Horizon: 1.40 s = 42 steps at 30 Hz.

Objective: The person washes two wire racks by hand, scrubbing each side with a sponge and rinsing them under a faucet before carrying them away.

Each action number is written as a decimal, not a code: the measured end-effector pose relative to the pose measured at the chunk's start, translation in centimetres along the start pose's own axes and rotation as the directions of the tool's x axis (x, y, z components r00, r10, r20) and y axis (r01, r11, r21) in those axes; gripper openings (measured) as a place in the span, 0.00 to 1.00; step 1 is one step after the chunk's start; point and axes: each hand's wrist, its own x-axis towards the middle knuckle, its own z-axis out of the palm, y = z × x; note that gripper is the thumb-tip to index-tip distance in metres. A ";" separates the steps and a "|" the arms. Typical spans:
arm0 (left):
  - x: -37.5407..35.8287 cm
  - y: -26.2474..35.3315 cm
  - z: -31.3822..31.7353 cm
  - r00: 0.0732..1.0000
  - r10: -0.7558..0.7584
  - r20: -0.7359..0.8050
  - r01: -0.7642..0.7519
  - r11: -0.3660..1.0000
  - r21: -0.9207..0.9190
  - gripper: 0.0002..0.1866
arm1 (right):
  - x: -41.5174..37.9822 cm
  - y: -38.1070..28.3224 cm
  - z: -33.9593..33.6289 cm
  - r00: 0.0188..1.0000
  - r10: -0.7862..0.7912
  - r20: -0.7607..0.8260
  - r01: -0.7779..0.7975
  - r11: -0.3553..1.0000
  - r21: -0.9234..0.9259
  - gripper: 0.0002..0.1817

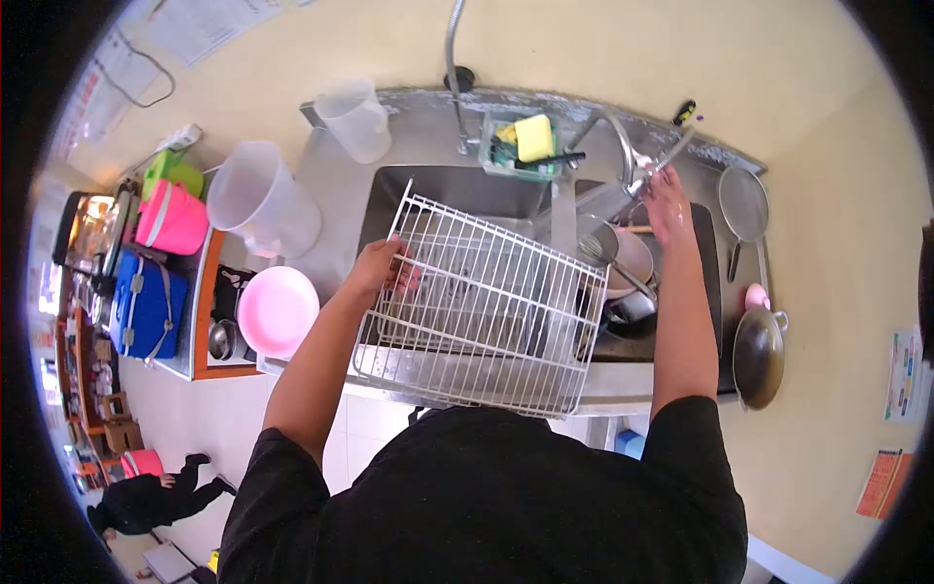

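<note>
My left hand [382, 270] grips the left edge of a white wire rack [506, 282], fingers wrapped round its wires. The rack is tilted over the left sink basin [389, 195], and more wire grid shows beneath it toward the front edge. My right hand [666, 206] is raised at the metal faucet [628, 156], its fingers closed about the fitting near the spout. Below that hand, the right basin holds a whisk [595, 249], a pale round container [634, 261] and other wares, partly hidden by the rack.
Behind the basins sits a tub of sponges [520, 161]. Clear plastic jugs [261, 200] and a pink bowl [279, 311] stand left. A strainer [743, 202] and a wok [759, 358] lie right. A person [146, 501] is at the far lower left.
</note>
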 end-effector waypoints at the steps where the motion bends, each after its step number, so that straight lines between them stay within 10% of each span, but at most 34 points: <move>1: -0.1 -0.2 -0.9 1.000 -0.001 -0.001 0.001 1.000 -0.003 0.21 | -0.2 -0.2 -0.1 1.000 0.016 0.008 -0.016 0.999 -0.032 0.29; 5: -1.4 0.8 -2.4 0.999 0.013 -0.029 -0.012 0.999 0.034 0.22 | 0.2 0.0 -2.1 0.981 0.161 -0.106 -0.187 0.927 -0.326 0.18; 9: -1.8 3.1 -1.5 0.997 0.009 -0.082 -0.006 0.999 0.037 0.19 | -0.4 -3.1 1.0 0.992 0.127 -0.009 -0.126 0.989 0.074 0.16; 13: -2.9 7.3 -2.2 0.962 0.139 -0.234 -0.133 0.990 0.042 0.20 | 1.3 0.1 -3.8 0.977 0.209 0.044 -0.198 0.964 -0.177 0.14; 17: -3.1 6.8 -4.9 0.891 0.184 -0.415 -0.192 0.981 0.023 0.22 | 0.0 -0.4 -0.3 0.996 0.056 0.073 -0.074 0.959 0.274 0.13; 28: -7.3 -1.5 -5.7 0.867 -0.033 -0.497 -0.108 0.962 -0.252 0.21 | -0.2 8.3 -2.7 0.996 -0.006 -0.085 0.006 1.000 0.005 0.21; 30: -6.9 -3.0 -5.1 0.866 -0.064 -0.495 -0.084 0.959 -0.271 0.21 | -4.2 8.6 -1.6 0.944 0.304 -0.129 -0.317 0.944 -0.093 0.33; 33: -4.6 -5.6 -4.3 0.904 -0.107 -0.413 -0.044 0.939 -0.340 0.21 | -8.4 10.9 -2.6 0.681 0.681 0.271 -0.690 0.720 -0.073 0.39; 39: 1.6 -7.7 2.2 0.927 -0.017 -0.375 -0.071 0.973 -0.220 0.23 | -12.9 9.5 -7.4 0.835 0.546 0.068 -0.528 0.830 -0.179 0.22; 42: 4.4 -7.3 6.9 0.910 0.146 -0.387 -0.094 0.984 0.151 0.25 | -15.7 7.6 -10.6 0.877 0.476 -0.070 -0.480 0.874 -0.076 0.19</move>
